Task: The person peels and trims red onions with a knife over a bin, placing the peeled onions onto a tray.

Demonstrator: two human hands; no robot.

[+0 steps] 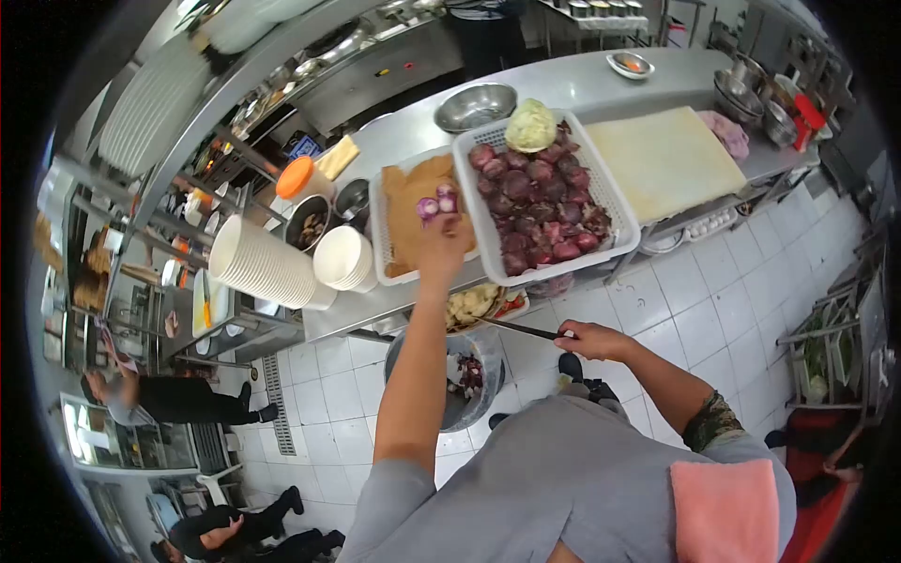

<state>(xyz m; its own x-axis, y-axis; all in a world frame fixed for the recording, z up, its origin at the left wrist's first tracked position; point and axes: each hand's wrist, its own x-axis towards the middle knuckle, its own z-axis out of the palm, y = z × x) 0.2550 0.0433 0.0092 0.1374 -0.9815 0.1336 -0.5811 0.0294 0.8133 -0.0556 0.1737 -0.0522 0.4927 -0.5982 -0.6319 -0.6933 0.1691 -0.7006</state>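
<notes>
We see purple-and-white onions against brown cardboard, and a heap of dark maroon onions in a white basket. The knife looks dark to us, the cabbage pale green, the cutting board cream. Our shirt is grey, with a camouflage-patterned cuff in greens and browns; our towel is salmon pink. We also spot an orange lid and white floor tiles.

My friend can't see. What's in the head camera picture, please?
A person's bare left hand is at round purple onions on a brown sheet in a white plastic tray; the right hand holds a long, thin knife. Beside the tray, a larger white plastic basket holds dark red onions and a round, pale green cabbage.
</notes>
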